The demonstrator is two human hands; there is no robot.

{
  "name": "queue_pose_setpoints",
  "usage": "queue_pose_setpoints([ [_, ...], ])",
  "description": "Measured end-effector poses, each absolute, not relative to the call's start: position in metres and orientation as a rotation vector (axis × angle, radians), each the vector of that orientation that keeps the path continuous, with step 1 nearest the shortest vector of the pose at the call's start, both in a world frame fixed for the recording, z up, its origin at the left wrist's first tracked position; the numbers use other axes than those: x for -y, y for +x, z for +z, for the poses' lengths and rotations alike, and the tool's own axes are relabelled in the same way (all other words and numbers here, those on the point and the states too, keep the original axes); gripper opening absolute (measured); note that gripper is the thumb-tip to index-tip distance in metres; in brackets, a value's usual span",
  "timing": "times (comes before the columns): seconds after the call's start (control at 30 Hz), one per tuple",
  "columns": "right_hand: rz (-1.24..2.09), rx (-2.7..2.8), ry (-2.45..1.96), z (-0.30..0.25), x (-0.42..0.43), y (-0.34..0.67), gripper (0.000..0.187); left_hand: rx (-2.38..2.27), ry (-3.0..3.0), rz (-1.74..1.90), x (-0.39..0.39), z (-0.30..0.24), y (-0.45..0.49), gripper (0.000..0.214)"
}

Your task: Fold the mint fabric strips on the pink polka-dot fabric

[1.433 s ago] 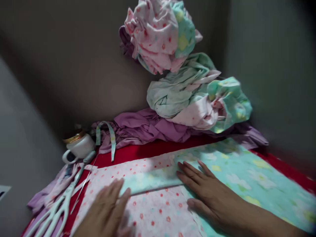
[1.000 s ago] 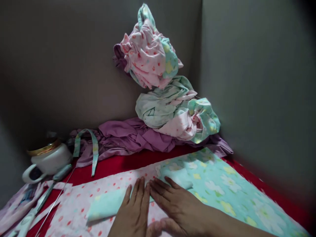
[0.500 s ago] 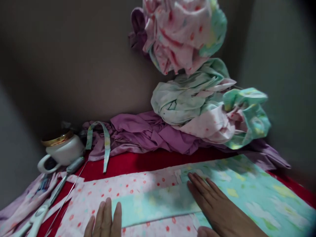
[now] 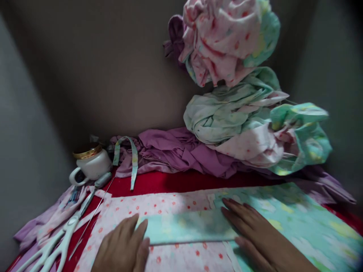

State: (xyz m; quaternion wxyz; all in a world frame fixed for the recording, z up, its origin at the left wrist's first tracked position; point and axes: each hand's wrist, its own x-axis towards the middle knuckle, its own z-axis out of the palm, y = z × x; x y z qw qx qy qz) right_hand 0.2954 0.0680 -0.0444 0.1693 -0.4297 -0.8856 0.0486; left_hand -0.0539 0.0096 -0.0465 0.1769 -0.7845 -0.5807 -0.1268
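A folded strip of mint-green floral fabric (image 4: 187,226) lies flat across the middle of a larger cloth. That cloth is pink with red dots (image 4: 170,260) on the left and mint floral (image 4: 314,230) on the right. At the strip's left end rests my left hand (image 4: 121,245), fingers stretched forward and fingertips at its edge. My right hand (image 4: 255,230) lies flat over the strip's right end, fingers extended and thumb a little apart. Neither hand grasps anything.
White-handled scissors (image 4: 68,226) lie at the left beside a thin metal rod (image 4: 92,217). Behind them stands a white cup (image 4: 95,164) with a gold rim. Purple cloth (image 4: 176,149) and piled mint and pink fabric (image 4: 221,113) line the back of the red surface (image 4: 170,182).
The view has shifted, so the scene sits further right. More of my left hand shows, moved forward at the strip's left end. My right hand stays on the right end.
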Motion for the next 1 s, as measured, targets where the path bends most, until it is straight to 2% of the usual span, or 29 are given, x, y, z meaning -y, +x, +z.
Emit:
queue_pose_setpoints([
  [0.07, 0.212, 2.462, -1.282, -0.031, -0.073, 0.296, 0.039, 1.915, -2.248, -0.504, -0.018, -0.028, -0.051, 0.030],
  [0.17, 0.326, 2.419, -1.286, -0.015, -0.081, 0.302, 0.037, 2.193, -2.356, -0.661, -0.029, -0.004, -0.045, 0.030],
  [0.27, 0.485, 2.355, -1.301, -0.009, -0.086, 0.308, 0.037, 2.317, -2.478, -0.770, -0.035, 0.008, -0.042, 0.029],
  [0.47, 0.873, 2.041, -1.252, -0.009, -0.091, 0.309, 0.013, 2.413, -2.506, -1.080, -0.040, 0.013, -0.045, 0.004],
  [0.53, 0.950, 1.977, -1.229, -0.007, -0.089, 0.310, 0.014, 2.436, -2.513, -1.260, -0.039, 0.014, -0.044, 0.004],
  [0.63, 1.045, 1.834, -1.193, -0.003, -0.082, 0.310, 0.021, 2.474, -2.481, -1.554, -0.032, 0.016, -0.043, 0.015],
  [0.83, 0.980, 1.585, -1.121, -0.005, -0.067, 0.299, 0.030, 2.380, -2.291, -2.008, -0.010, 0.020, -0.041, 0.024],
  [1.0, 0.784, 1.546, -1.084, -0.013, -0.061, 0.299, 0.025, 2.217, -2.257, -2.106, 0.003, 0.020, -0.042, 0.023],
])
